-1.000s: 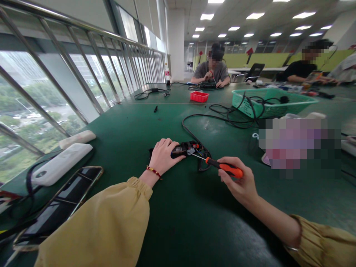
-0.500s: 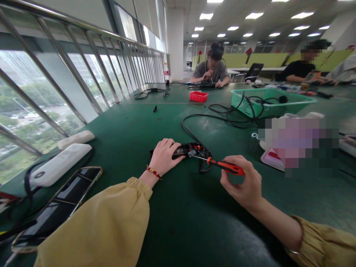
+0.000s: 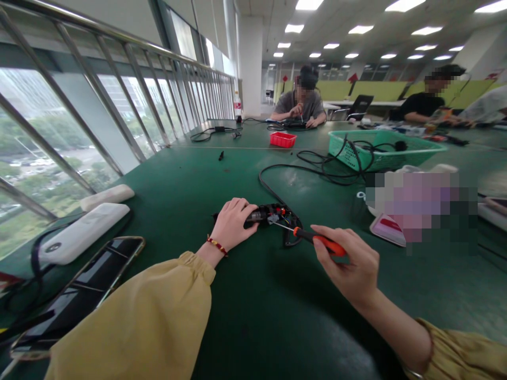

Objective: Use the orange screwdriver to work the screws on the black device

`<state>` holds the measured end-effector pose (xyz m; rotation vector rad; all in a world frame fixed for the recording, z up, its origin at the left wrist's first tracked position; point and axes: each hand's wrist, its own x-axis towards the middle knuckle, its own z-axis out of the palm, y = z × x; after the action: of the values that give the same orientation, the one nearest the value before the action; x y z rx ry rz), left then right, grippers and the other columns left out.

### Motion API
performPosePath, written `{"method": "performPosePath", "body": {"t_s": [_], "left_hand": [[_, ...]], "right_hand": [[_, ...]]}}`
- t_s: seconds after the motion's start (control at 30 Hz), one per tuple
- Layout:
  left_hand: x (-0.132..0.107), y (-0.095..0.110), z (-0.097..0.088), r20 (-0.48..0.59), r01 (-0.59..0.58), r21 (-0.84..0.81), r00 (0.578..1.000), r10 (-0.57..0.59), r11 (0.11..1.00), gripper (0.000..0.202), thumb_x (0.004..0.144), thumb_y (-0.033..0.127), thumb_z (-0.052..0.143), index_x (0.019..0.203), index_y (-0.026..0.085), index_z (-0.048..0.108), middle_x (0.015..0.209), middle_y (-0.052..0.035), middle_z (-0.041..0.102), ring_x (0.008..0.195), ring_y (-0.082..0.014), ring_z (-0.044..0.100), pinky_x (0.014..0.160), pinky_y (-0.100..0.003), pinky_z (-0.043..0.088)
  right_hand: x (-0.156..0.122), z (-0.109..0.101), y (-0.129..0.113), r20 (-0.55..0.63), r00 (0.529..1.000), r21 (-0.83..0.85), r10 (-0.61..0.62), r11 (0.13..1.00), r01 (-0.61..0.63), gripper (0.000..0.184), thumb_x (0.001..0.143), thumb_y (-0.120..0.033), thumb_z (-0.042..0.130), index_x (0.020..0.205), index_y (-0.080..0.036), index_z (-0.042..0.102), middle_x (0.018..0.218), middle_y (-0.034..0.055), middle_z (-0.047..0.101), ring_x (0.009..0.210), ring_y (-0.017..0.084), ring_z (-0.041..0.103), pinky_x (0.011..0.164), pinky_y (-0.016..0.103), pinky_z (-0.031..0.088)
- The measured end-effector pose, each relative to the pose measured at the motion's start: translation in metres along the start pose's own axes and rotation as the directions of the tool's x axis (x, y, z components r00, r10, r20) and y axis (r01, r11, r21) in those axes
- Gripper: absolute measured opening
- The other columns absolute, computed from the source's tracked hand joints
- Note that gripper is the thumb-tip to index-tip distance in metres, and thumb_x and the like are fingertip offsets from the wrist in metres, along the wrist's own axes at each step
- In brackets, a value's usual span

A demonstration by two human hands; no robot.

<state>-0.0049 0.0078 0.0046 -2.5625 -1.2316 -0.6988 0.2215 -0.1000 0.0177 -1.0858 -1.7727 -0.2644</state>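
Rolled over since a moment ago, the fingers of my right hand (image 3: 352, 266) close over the screwdriver (image 3: 312, 238), tip in the black box (image 3: 277, 215); my left hand (image 3: 233, 224) clamps that box toward the bench's (image 3: 253, 316) near edge. Turning a screw, I judge; next needs steady pressure.

Tip of orange-handled screwdriver (image 3: 320, 241) at opened black device (image 3: 277, 215)

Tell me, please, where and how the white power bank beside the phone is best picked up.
Grip the white power bank across its narrow middle, from above: it lies flat, long and rounded. Probably keep off its near end, where a black cable curls round it.
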Motion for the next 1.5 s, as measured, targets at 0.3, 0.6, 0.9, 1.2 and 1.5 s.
{"method": "performPosePath", "body": {"t_s": [0.3,0.6,0.9,1.2,1.5], "left_hand": [[0.0002,-0.0006,0.0001,-0.005,0.000,-0.004,1.000,0.000,1.000,0.028,0.076,0.028,0.055,0.103,0.019,0.057,0.094,-0.0077,0.055,0.093,-0.0233,0.048,0.080,-0.038,0.042],[-0.0003,-0.0014,0.0009,-0.004,-0.012,0.016,1.000,0.013,1.000,0.030,0.077,0.028,0.055,0.105,0.017,0.055,0.096,-0.0080,0.056,0.095,-0.0234,0.048,0.082,-0.037,0.042],[0.0001,-0.0012,0.0008,0.000,-0.014,0.014,1.000,0.014,1.000,0.028,0.077,0.027,0.056,0.103,0.017,0.055,0.096,-0.0076,0.056,0.095,-0.0233,0.049,0.082,-0.036,0.041],[0.0000,-0.0050,0.0066,-0.004,-0.024,0.050,1.000,0.024,0.998,0.032,0.079,0.030,0.057,0.107,0.016,0.055,0.096,-0.0074,0.056,0.093,-0.0226,0.049,0.081,-0.035,0.042],[0.0000,-0.0041,0.0050,-0.008,-0.024,0.054,1.000,0.024,0.998,0.031,0.078,0.029,0.058,0.106,0.016,0.056,0.095,-0.0074,0.056,0.092,-0.0224,0.049,0.080,-0.035,0.042]], "right_hand": [[0.0011,-0.0019,-0.0021,0.064,0.994,0.015,-0.089,0.996,0.088,0.022,0.077,-0.015,0.057,0.098,-0.020,0.062,0.063,-0.0007,0.059,0.052,0.011,0.050,0.052,0.026,0.039],[-0.0004,-0.0018,-0.0042,0.005,0.996,0.011,-0.090,0.996,0.090,0.052,0.075,-0.014,0.054,0.125,-0.019,0.041,0.084,0.0061,0.059,0.069,0.018,0.057,0.062,0.032,0.045],[-0.0032,0.0007,-0.0035,0.004,0.992,0.029,-0.126,0.992,0.126,0.047,0.070,-0.013,0.060,0.113,-0.021,0.045,0.066,-0.0013,0.058,0.058,0.015,0.056,0.067,0.035,0.045],[-0.0009,0.0017,-0.0033,0.000,0.983,0.014,-0.181,0.983,0.181,0.040,0.073,-0.014,0.062,0.111,-0.020,0.048,0.074,0.0004,0.064,0.054,0.013,0.056,0.066,0.035,0.046],[-0.0034,0.0012,-0.0021,0.038,0.988,0.027,-0.147,0.989,0.146,0.035,0.074,-0.015,0.061,0.106,-0.019,0.048,0.074,0.0013,0.063,0.059,0.015,0.056,0.066,0.036,0.047]]}}
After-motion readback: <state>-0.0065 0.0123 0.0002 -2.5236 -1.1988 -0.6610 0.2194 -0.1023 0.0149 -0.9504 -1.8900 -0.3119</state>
